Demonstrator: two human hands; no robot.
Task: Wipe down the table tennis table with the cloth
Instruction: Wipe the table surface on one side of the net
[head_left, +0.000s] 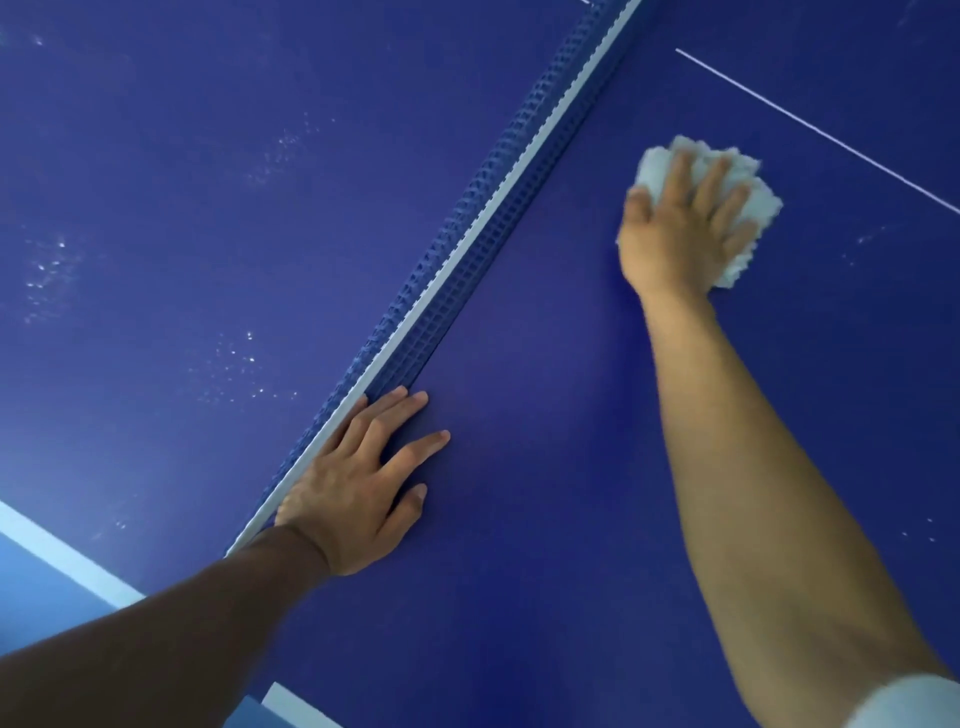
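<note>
Right hand (680, 234): fingers spread flat, pressing cloth (657, 169) onto table (571, 519), upper right; nothing clasped. Left hand (358, 488): flat, lower centre, against net (467, 228). Risks: the unclasped cloth may slip out mid-stroke or snag the net, and the specks (52, 270) at left may be missed.

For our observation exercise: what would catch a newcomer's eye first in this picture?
The crumpled white cloth stands out, pressed under the right hand on the deep blue table tennis table. The blue mesh net with a white top band runs diagonally left of it, with the left hand flat on the table beside it.
</note>
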